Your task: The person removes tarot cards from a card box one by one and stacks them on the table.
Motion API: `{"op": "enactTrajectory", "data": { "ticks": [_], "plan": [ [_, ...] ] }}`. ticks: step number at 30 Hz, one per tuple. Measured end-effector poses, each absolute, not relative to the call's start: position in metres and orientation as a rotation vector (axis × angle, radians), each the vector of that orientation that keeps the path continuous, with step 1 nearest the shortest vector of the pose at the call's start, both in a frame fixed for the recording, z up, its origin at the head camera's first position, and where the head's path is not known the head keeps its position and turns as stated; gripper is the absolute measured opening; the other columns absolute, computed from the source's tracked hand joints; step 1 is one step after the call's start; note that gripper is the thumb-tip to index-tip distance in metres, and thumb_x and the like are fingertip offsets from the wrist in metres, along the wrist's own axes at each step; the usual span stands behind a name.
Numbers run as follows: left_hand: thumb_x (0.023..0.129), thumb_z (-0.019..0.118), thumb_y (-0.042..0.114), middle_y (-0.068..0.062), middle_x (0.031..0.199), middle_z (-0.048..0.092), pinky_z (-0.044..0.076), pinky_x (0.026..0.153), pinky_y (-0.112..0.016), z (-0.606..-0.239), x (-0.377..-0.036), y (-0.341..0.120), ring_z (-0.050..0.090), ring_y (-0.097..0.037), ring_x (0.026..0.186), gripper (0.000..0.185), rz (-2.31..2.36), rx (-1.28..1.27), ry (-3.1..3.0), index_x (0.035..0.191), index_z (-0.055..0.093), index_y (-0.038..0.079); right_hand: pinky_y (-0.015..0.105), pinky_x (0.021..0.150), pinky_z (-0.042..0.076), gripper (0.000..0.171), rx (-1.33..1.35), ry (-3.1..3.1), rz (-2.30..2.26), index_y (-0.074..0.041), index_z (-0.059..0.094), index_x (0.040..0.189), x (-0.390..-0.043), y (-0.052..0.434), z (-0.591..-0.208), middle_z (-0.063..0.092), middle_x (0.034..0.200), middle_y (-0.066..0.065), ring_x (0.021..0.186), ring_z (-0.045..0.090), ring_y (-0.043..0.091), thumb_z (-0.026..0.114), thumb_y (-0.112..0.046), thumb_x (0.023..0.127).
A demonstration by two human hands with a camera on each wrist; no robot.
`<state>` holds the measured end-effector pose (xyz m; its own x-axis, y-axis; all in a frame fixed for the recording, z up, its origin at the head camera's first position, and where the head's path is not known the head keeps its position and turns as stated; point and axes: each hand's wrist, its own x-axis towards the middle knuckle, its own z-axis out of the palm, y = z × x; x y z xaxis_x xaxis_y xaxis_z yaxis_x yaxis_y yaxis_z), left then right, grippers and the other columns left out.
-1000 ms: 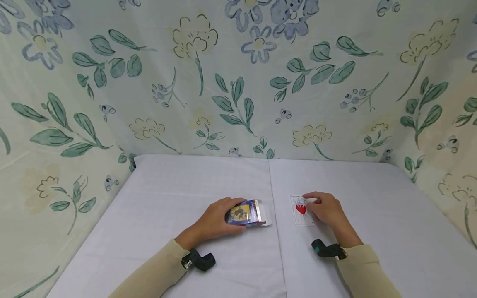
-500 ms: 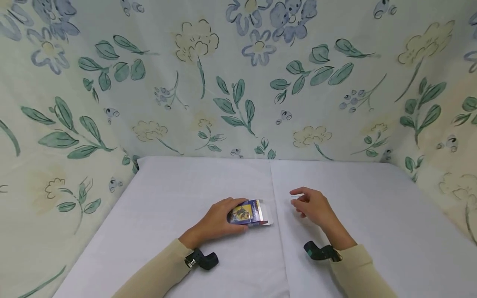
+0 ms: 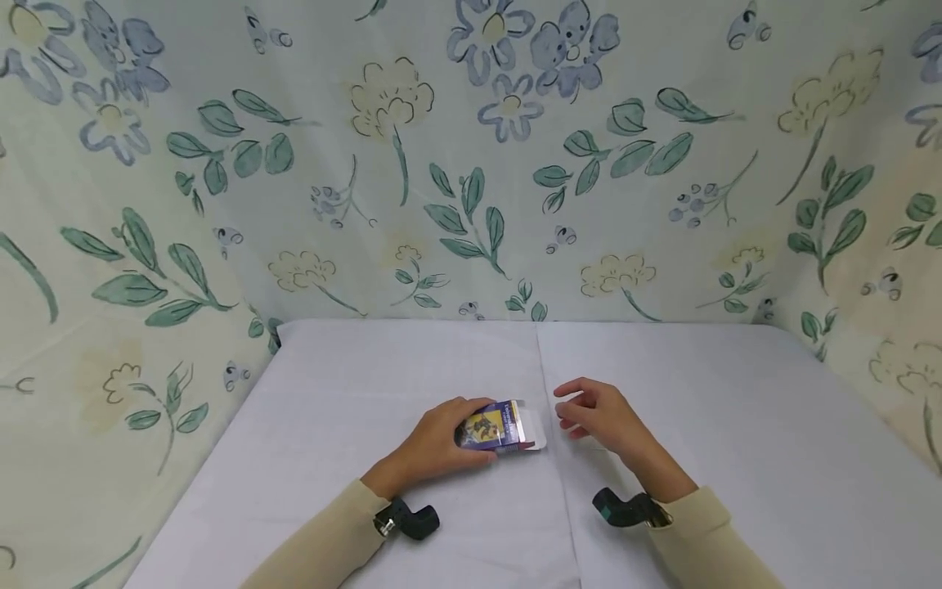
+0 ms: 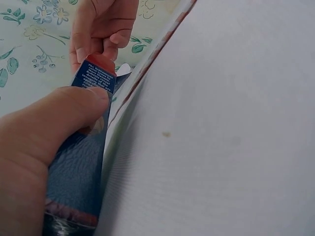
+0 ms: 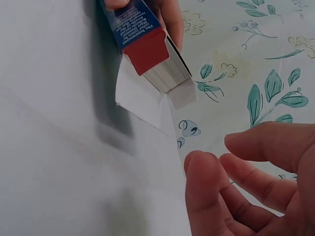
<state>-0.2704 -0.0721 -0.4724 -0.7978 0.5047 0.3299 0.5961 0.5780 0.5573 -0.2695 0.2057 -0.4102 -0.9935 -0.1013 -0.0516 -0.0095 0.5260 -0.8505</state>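
Note:
My left hand point(image 3: 434, 446) grips a blue and yellow card box point(image 3: 487, 427) from its left end, near the middle of the white table. Its thumb point(image 4: 74, 110) lies along the blue side in the left wrist view. The box's open end faces right, with a white flap point(image 5: 140, 101) and a red flap point(image 5: 146, 51) folded out. Pale edges of stacked cards point(image 5: 172, 73) show inside that end in the right wrist view. My right hand point(image 3: 603, 417) hovers just right of the box, fingers loosely bent, holding nothing.
A white cloth point(image 3: 368, 360) covers the table, a fold line running front to back right of the box. Behind and at both sides hangs a floral curtain point(image 3: 471, 123). Each wrist bears a black camera mount point(image 3: 625, 509).
A white card with a red heart was at my right fingertips a second ago; it no longer shows. My right hand has moved left toward the box. The left hand keeps its hold.

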Motion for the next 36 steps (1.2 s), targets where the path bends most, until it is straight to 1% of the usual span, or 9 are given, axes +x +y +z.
{"op": "enactTrajectory", "data": {
  "ticks": [8, 12, 16, 20, 22, 26, 31, 36],
  "plan": [
    [0.075, 0.072, 0.061, 0.012, 0.107, 0.056, 0.042, 0.076, -0.027, -0.472, -0.268, -0.072, 0.05, -0.007, 0.089, 0.077, -1.02, -0.894, -2.715, 0.141, 0.047, 0.031, 0.033, 0.07, 0.055, 0.032, -0.139, 2.534, -1.578, -0.003, 0.061, 0.117, -0.264, 0.191, -0.41, 0.066, 0.089, 0.012, 0.078, 0.067, 0.021, 0.068, -0.018, 0.09],
    [0.075, 0.072, 0.061, 0.013, 0.106, 0.056, 0.042, 0.076, -0.026, -0.476, -0.267, -0.07, 0.05, -0.006, 0.089, 0.077, -1.037, -0.878, -2.723, 0.141, 0.047, 0.032, 0.034, 0.072, 0.055, 0.033, -0.143, 2.459, -1.635, -0.002, 0.061, 0.116, -0.261, 0.188, -0.413, 0.066, 0.09, 0.012, 0.078, 0.067, 0.022, 0.07, -0.02, 0.089],
    [0.075, 0.071, 0.063, 0.014, 0.108, 0.056, 0.042, 0.078, -0.026, -0.477, -0.268, -0.068, 0.05, -0.005, 0.09, 0.077, -1.045, -0.901, -2.716, 0.141, 0.046, 0.034, 0.034, 0.076, 0.055, 0.031, -0.156, 2.384, -1.707, -0.003, 0.06, 0.114, -0.259, 0.186, -0.42, 0.066, 0.093, 0.013, 0.082, 0.067, 0.023, 0.069, -0.021, 0.09],
    [0.074, 0.073, 0.061, 0.014, 0.105, 0.056, 0.043, 0.075, -0.027, -0.476, -0.27, -0.07, 0.05, -0.005, 0.088, 0.077, -1.063, -0.91, -2.677, 0.14, 0.048, 0.032, 0.034, 0.078, 0.054, 0.033, -0.216, 2.299, -1.777, 0.0, 0.059, 0.113, -0.258, 0.181, -0.426, 0.066, 0.096, 0.013, 0.087, 0.067, 0.024, 0.069, -0.021, 0.089],
    [0.074, 0.073, 0.061, 0.014, 0.103, 0.056, 0.043, 0.074, -0.026, -0.474, -0.273, -0.07, 0.051, -0.005, 0.086, 0.076, -1.07, -0.915, -2.651, 0.14, 0.048, 0.032, 0.033, 0.077, 0.054, 0.033, -0.23, 2.304, -1.785, 0.0, 0.06, 0.111, -0.258, 0.179, -0.428, 0.066, 0.097, 0.012, 0.087, 0.067, 0.023, 0.07, -0.023, 0.089],
    [0.075, 0.073, 0.06, 0.015, 0.105, 0.055, 0.043, 0.075, -0.026, -0.472, -0.273, -0.068, 0.051, -0.004, 0.088, 0.075, -1.076, -0.933, -2.642, 0.14, 0.047, 0.033, 0.032, 0.076, 0.054, 0.032, -0.223, 2.339, -1.76, -0.002, 0.062, 0.107, -0.257, 0.175, -0.431, 0.066, 0.096, 0.01, 0.085, 0.067, 0.021, 0.071, -0.026, 0.088],
    [0.076, 0.074, 0.057, 0.013, 0.106, 0.056, 0.043, 0.075, -0.026, -0.471, -0.27, -0.07, 0.051, -0.005, 0.088, 0.075, -1.064, -0.939, -2.63, 0.14, 0.048, 0.029, 0.031, 0.075, 0.054, 0.038, -0.241, 2.335, -1.732, -0.002, 0.063, 0.107, -0.257, 0.171, -0.436, 0.065, 0.097, 0.009, 0.085, 0.065, 0.019, 0.072, -0.033, 0.087],
    [0.076, 0.074, 0.057, 0.013, 0.106, 0.056, 0.043, 0.075, -0.026, -0.471, -0.269, -0.072, 0.051, -0.005, 0.088, 0.074, -1.057, -0.937, -2.631, 0.139, 0.049, 0.029, 0.03, 0.074, 0.054, 0.038, -0.212, 2.34, -1.74, -0.004, 0.064, 0.105, -0.257, 0.167, -0.443, 0.064, 0.096, 0.009, 0.084, 0.063, 0.019, 0.075, -0.033, 0.084]
  ]
}}
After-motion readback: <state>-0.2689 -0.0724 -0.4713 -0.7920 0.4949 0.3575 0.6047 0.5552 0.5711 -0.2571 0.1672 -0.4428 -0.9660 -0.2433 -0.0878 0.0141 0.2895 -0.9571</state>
